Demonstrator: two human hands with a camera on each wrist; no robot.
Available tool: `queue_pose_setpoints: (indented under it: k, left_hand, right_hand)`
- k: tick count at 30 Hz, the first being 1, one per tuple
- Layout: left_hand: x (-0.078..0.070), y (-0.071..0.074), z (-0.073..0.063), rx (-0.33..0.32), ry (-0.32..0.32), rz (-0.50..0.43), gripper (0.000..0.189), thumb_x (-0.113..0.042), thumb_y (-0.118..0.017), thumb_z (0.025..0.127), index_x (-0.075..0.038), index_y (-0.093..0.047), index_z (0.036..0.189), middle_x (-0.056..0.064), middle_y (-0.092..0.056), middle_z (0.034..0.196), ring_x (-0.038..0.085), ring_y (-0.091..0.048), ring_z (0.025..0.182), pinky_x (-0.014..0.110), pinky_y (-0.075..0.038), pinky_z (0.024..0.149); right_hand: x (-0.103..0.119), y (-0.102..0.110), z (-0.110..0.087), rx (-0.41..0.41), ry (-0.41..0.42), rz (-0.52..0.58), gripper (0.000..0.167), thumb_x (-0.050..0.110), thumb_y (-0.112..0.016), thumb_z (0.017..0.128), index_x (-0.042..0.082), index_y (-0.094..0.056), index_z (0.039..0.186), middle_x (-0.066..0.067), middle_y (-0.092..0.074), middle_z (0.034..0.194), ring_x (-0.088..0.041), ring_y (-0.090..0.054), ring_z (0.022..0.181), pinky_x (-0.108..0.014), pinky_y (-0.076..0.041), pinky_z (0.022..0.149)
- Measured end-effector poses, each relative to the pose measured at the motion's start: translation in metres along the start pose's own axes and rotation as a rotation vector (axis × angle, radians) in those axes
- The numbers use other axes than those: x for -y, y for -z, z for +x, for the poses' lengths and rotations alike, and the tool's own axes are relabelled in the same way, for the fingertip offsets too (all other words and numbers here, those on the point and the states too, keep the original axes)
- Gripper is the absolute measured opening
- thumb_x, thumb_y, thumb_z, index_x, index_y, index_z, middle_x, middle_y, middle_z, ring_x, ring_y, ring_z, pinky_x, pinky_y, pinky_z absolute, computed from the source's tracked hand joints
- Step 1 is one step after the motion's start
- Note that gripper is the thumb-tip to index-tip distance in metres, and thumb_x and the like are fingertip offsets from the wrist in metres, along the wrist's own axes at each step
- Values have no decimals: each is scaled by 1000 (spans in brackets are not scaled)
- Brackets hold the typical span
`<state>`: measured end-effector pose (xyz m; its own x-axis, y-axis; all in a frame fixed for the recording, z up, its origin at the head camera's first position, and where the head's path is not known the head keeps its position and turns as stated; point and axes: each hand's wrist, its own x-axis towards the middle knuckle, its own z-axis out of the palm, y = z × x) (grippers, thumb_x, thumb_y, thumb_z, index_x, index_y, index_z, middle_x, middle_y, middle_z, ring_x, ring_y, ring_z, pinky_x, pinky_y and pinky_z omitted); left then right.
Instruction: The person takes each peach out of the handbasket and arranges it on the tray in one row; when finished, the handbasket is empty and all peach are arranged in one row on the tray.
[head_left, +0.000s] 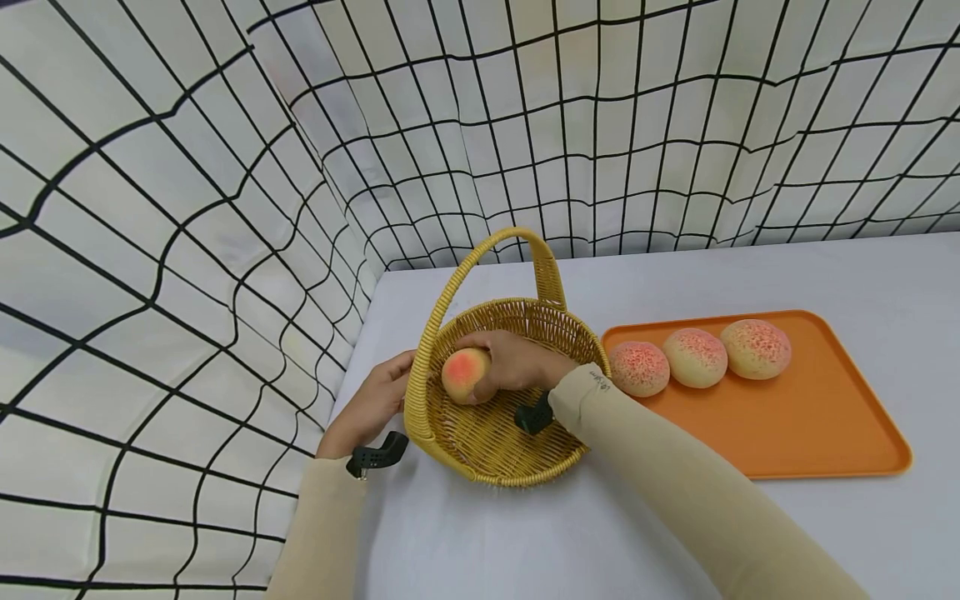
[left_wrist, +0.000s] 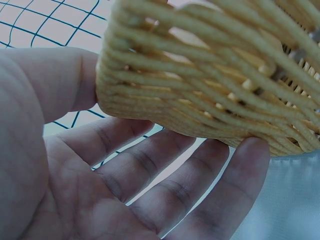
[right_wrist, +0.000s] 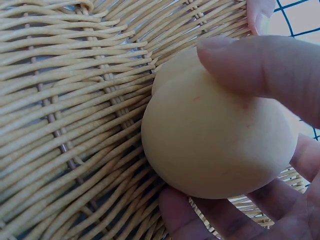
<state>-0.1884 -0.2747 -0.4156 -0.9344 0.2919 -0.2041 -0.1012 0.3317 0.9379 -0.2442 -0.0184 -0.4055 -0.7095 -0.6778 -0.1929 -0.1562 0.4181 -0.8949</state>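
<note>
In the head view, a yellow wicker basket (head_left: 502,477) with a tall arched handle stands on the white tabletop. My right hand (head_left: 517,360) reaches inside and holds a peach (head_left: 463,373) with a red-orange blush near the basket's left wall. The right wrist view shows the peach's pale side (right_wrist: 215,135), with the thumb over it and fingers beneath, close to the weave. At the basket's left side, my left hand (head_left: 378,398) grips the edge. In the left wrist view its thumb lies at one side of the wicker (left_wrist: 200,85), its fingers along the lower edge, some tips hidden.
An orange tray (head_left: 817,425) lies right of the basket, partly under the right sleeve. Three speckled pink peaches sit in a row along its back: left (head_left: 639,368), middle (head_left: 695,357) and right (head_left: 755,348). Black netting (head_left: 525,133) over white cloth borders the table's back and left.
</note>
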Motion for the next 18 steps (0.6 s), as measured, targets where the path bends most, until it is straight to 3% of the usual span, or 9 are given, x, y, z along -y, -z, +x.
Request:
queue_pose_setpoints:
  k: [11,18]
  left_hand:
    - [0,-1,0,-11,1,11,44,-31,-50,112,-7,-54,149,18,-65,131,20,-67,104,37,-59,84]
    - [-1,-1,1,-10,8,31,44,-33,-49,112,-9,-54,149,18,-65,135,21,-66,107,39,-57,88]
  right_hand:
    - [5,7,-10,-13,45,24,61,7,-79,80,16,-63,139,-1,-68,120,-20,-63,101,-34,-53,87]
    - [8,23,-25,-50,81,34,59,13,-85,82,21,-65,137,1,-67,123,-21,-63,105,-37,-54,90]
